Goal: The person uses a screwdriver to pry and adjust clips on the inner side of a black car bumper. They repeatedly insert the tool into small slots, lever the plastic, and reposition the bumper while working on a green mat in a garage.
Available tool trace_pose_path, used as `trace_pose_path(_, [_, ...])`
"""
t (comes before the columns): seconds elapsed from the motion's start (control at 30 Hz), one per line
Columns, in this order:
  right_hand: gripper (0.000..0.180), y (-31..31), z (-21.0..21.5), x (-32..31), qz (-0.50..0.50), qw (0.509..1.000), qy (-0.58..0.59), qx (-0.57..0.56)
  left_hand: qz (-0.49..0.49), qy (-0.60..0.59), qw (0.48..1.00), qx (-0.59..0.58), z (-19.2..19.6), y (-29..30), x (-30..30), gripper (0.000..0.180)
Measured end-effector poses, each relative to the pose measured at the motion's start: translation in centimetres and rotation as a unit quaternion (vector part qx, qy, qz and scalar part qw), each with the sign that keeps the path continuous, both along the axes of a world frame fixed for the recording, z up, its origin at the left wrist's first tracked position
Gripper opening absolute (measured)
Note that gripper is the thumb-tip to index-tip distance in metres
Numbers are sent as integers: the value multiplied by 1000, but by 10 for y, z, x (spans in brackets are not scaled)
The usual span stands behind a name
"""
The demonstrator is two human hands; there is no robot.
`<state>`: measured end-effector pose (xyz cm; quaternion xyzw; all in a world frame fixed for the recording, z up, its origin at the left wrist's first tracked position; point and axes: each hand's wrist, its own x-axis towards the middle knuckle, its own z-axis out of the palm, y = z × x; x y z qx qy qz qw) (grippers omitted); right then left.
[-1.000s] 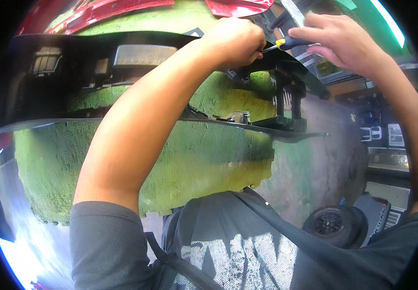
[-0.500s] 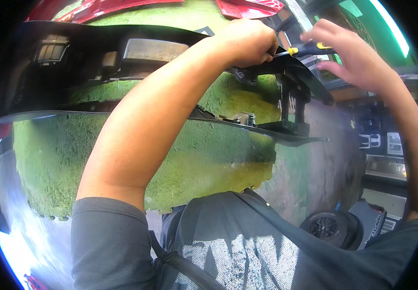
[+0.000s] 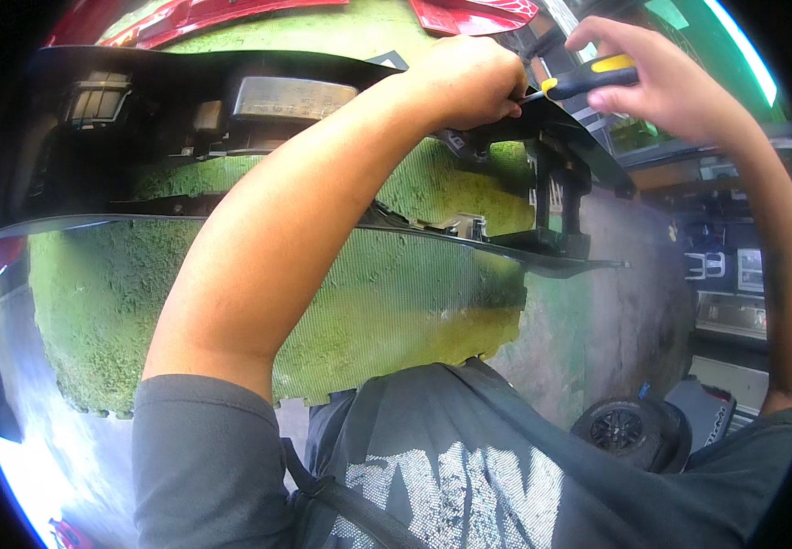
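Observation:
A black car bumper point(image 3: 167, 69) lies across the far side in front of me, its hollow inner side showing with brackets and openings. My left hand point(image 3: 483, 80) is closed at the bumper's far right edge; its curled fingertips hide whatever they pinch. Next to those fingertips is the metal shaft of a screwdriver point(image 3: 588, 78) with a black and yellow handle. My right hand point(image 3: 661, 87) holds that handle loosely, thumb below and fingers above, the forefinger raised. The screwdriver slants slightly, shaft toward the left hand. Its tip is hidden by the left fingers.
Green textured matting point(image 3: 396, 311) covers the floor beneath and before the bumper. Red body panels point(image 3: 474, 14) lie beyond it. A black wheel point(image 3: 617, 428) rests at the lower right, near a grey part point(image 3: 702, 412). Shelving with parts point(image 3: 730, 311) stands at the right.
My right hand has shifted slightly up and left, and the screwdriver handle has turned, with more yellow showing. My left hand stays at the bumper's edge.

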<state>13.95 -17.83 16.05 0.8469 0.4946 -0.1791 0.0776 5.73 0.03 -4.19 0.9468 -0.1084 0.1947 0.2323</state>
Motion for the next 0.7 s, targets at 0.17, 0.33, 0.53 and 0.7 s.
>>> trace_pose_path(0.17, [29, -35, -2, 15, 171, 976, -118, 65, -14, -13, 1000, 22, 2, -8, 3, 25])
trace_pose_path(0.33, [47, 27, 7, -23, -292, 956, -10, 1, -3, 6, 999, 36, 7, -4, -2, 29])
trace_pose_path(0.53, [39, -33, 9, 11, 189, 966, -144, 104, -3, 0, 999, 35, 11, -7, -2, 32])
trace_pose_path(0.7, [34, -30, -2, 20, 62, 989, -114, 71, 10, 4, 999, 39, 2, -10, 2, 29])
